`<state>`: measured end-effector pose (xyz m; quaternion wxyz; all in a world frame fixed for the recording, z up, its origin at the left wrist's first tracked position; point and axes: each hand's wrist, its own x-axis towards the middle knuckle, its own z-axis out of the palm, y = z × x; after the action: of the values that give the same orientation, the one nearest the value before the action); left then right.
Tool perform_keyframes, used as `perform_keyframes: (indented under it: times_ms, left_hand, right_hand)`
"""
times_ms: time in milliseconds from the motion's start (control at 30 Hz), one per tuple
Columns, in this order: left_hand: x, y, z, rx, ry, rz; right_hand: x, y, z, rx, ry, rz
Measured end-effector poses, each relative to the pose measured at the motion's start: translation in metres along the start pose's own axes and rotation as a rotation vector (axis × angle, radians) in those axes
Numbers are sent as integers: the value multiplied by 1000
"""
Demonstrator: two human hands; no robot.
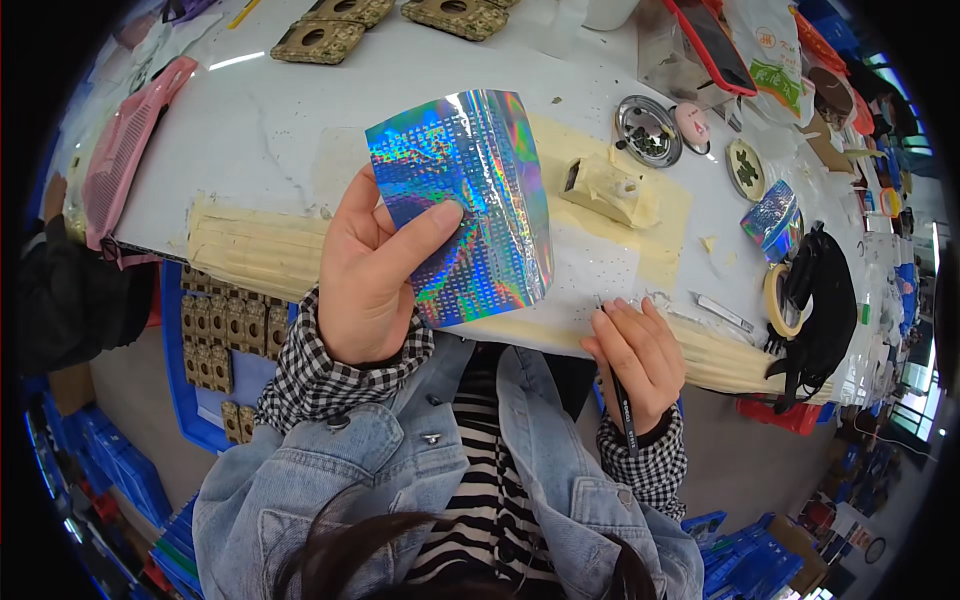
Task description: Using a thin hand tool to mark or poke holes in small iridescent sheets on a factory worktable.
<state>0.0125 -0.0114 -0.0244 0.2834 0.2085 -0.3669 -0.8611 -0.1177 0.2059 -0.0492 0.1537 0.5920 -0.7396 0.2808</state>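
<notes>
Pinched between thumb and fingers, a shiny holographic sheet [475, 200] is held up over the near middle of the white table [265, 110] by the left hand [375, 265], while the right hand [640, 355], to its right, closes its fingers round a slim black tool [628, 425]. Far right, a round metal dish [650, 104] and an oval dish [750, 196] hold small dark green bits [745, 165]. Near left, below table height, a blue crate [180, 400] contains rows of camouflage-patterned pieces [235, 320].
</notes>
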Motion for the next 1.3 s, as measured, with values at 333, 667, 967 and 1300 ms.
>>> perform_keyframes:
  times_ms: [333, 667, 967, 1300]
  left_hand:
    - [-1, 1, 0, 11, 16, 6]
    - [-1, 1, 1, -5, 31, 0]
    - [-2, 1, 0, -11, 14, -23]
    - [-2, 0, 2, -2, 26, -12]
  right_hand:
    - [6, 1, 8, -16, -49, 18]
    - [15, 1, -1, 51, -180, 80]
    - [12, 6, -5, 256, -56, 265]
    - [19, 1, -2, -30, -207, 25]
